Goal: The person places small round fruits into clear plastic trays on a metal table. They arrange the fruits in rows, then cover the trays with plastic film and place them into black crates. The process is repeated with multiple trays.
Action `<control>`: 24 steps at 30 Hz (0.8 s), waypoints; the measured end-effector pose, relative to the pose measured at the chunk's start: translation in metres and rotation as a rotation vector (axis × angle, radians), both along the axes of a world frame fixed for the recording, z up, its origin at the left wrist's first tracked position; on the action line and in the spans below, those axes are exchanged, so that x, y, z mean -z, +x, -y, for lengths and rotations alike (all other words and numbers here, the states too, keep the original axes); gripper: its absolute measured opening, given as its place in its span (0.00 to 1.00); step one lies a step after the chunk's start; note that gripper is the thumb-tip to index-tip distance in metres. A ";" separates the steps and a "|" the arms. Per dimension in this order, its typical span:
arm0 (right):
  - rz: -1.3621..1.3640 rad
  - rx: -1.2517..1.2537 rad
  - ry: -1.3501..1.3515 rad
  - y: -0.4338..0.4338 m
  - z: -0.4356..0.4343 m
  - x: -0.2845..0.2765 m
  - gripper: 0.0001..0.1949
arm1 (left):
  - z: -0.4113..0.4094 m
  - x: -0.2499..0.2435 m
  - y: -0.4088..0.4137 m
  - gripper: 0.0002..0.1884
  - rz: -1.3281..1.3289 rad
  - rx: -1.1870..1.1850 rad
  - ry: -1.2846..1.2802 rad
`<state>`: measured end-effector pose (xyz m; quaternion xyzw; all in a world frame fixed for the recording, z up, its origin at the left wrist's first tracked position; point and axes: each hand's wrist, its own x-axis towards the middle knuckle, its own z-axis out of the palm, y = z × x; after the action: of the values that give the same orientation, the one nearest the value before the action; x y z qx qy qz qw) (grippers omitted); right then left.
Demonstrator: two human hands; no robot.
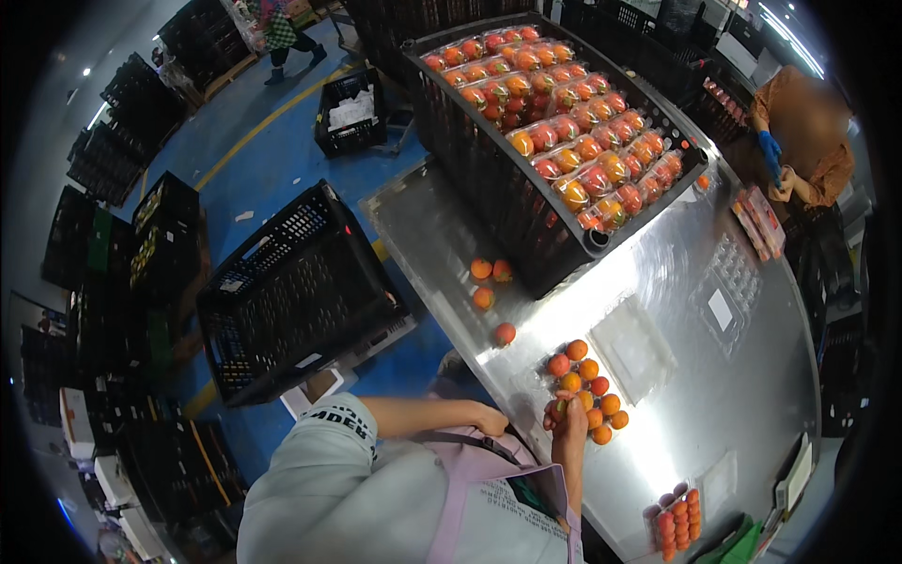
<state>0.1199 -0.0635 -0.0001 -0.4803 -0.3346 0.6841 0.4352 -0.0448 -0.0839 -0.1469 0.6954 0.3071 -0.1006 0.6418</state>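
Note:
My right hand holds a red-green tomato in its fingertips, above the near side of a group of orange and red tomatoes. These lie in rows, seemingly in a clear plastic tray on the metal table. My left hand is curled near the table edge, in front of the pink apron; its fingers are mostly hidden. Beyond the group, an empty-looking clear plastic container rests on the table. A loose tomato lies to the left, with several more near the large crate.
A large black crate of packed tomatoes stands on the table. Left of the table is another black crate. Clear packaging and a filled pack lie to the right. A co-worker stands across the table; another person walks behind.

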 end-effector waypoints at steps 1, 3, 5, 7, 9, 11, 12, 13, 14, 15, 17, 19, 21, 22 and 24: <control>-0.011 -0.001 0.006 -0.001 -0.001 -0.001 0.21 | 0.001 0.001 0.000 0.13 -0.002 0.013 0.022; -0.020 0.027 -0.022 -0.003 -0.003 -0.007 0.16 | 0.002 0.008 0.000 0.12 0.005 0.072 0.164; -0.032 0.029 -0.014 -0.005 -0.006 -0.002 0.16 | 0.009 0.026 -0.004 0.13 -0.007 0.252 0.602; 0.004 0.003 -0.017 -0.007 -0.007 -0.004 0.16 | 0.019 0.023 -0.008 0.13 -0.120 0.268 0.717; 0.021 -0.037 0.004 -0.009 -0.004 -0.012 0.16 | -0.001 -0.076 -0.003 0.15 -0.390 -0.067 0.351; 0.013 -0.074 -0.031 -0.013 0.000 -0.022 0.17 | 0.007 -0.080 -0.009 0.17 -0.388 -0.189 0.387; 0.003 -0.080 -0.048 -0.016 0.000 -0.018 0.17 | 0.011 -0.076 -0.011 0.17 -0.376 -0.218 0.453; -0.006 -0.087 -0.062 -0.018 0.001 -0.015 0.17 | 0.016 -0.071 -0.012 0.18 -0.362 -0.248 0.522; -0.015 -0.093 -0.073 -0.019 0.003 -0.013 0.17 | 0.021 -0.067 -0.012 0.18 -0.346 -0.280 0.593; -0.016 -0.105 -0.085 -0.022 0.004 -0.011 0.18 | 0.021 -0.071 -0.014 0.17 -0.354 -0.276 0.521; -0.018 -0.131 -0.104 -0.026 0.006 -0.011 0.18 | 0.020 -0.079 -0.019 0.16 -0.367 -0.271 0.381; -0.022 -0.144 -0.087 -0.028 0.006 -0.013 0.17 | 0.006 -0.107 -0.025 0.17 -0.316 -0.201 0.293; 0.006 -0.140 -0.060 -0.030 0.007 -0.017 0.17 | -0.007 -0.134 -0.030 0.17 -0.225 -0.227 0.249; 0.019 -0.155 -0.077 -0.028 0.008 -0.018 0.20 | -0.011 -0.146 -0.033 0.17 -0.163 -0.296 0.247; 0.068 -0.106 0.033 -0.029 0.011 -0.021 0.18 | -0.020 -0.157 -0.041 0.20 0.026 -0.486 0.081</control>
<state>0.0905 -0.0747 0.0206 -0.4776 -0.3853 0.6839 0.3946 -0.0854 -0.0634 0.0103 0.6276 0.4609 0.0778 0.6226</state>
